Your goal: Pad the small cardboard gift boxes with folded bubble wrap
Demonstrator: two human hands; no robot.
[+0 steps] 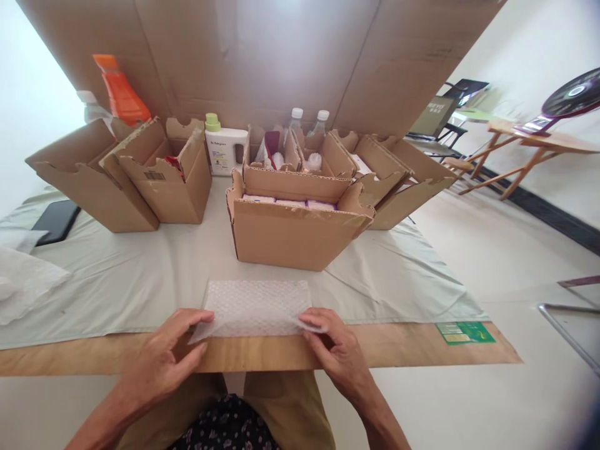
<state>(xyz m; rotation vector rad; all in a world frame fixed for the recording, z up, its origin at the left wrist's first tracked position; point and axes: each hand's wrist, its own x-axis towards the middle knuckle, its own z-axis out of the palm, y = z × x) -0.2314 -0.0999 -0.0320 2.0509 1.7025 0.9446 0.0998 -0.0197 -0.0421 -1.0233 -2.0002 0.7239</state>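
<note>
A flat piece of bubble wrap [260, 303], looking like a bag or folded sheet, lies at the front of the table. Its near edge is raised a little at both corners. At its left corner is my left hand [169, 353], fingers over the wrap and thumb below, with the corner between them. On the other side my right hand [335, 347] grips the right corner between thumb and fingers. Just beyond the wrap stands a cardboard box [281, 240] with several small white and purple packs [290, 203] inside.
Open cardboard boxes [185, 187] line the back, with a white jug [227, 150], an orange bottle [122, 94] and clear bottles [296, 119] among them. Left are a dark phone-like slab [57, 220] and more clear wrap [28, 281]. A wooden edge [398, 347] runs along the front.
</note>
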